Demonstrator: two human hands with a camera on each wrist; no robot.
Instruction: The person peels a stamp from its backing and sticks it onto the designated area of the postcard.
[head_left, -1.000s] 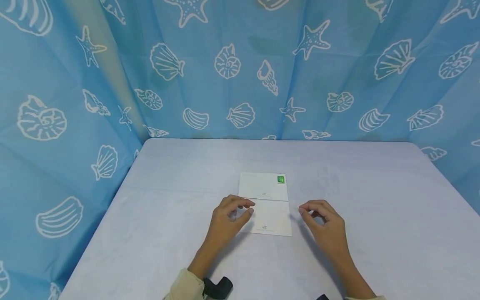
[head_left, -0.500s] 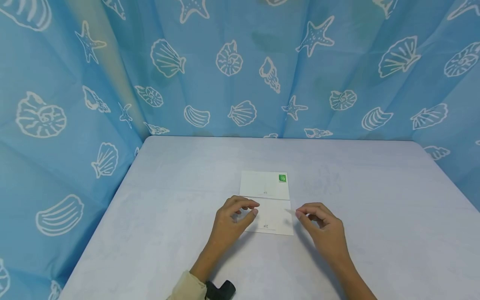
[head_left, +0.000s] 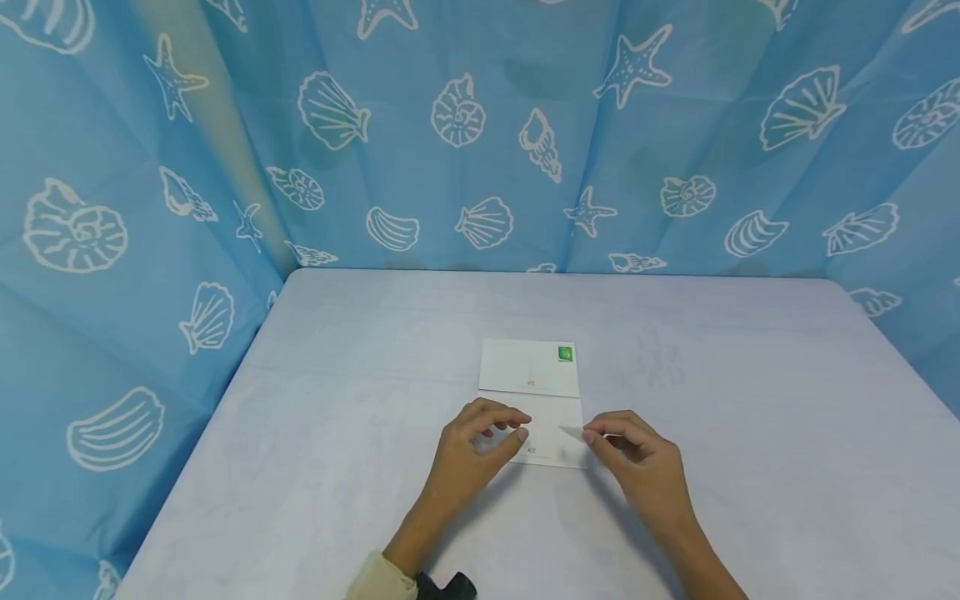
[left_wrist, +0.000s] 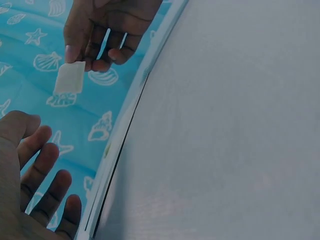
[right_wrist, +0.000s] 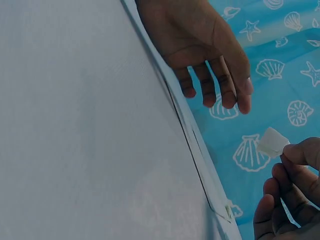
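Observation:
Two white postcards or envelopes, I cannot tell which, lie one behind the other. The farther one [head_left: 517,362] bears a green stamp [head_left: 566,354] at its upper right corner; the nearer one [head_left: 547,412] carries a small printed mark. My right hand [head_left: 637,462] pinches a stamp-sized white paper square [right_wrist: 273,142] between thumb and forefinger, just over the nearer one's right edge. In the left wrist view the square [left_wrist: 70,77] shows a plain white face. My left hand [head_left: 468,446] hovers over the nearer one's left side, fingers loosely bent, thumb apart from forefinger, holding nothing.
A white-covered table [head_left: 360,350] surrounds the two white pieces. Behind and to the left hangs a blue curtain [head_left: 420,167] with white shell and starfish prints. A black wrist strap mount [head_left: 453,587] shows at the left wrist.
My right hand has moved left and slightly nearer, bringing the white square over the nearer piece's right edge. The left hand has shifted right. The head view has tilted slightly.

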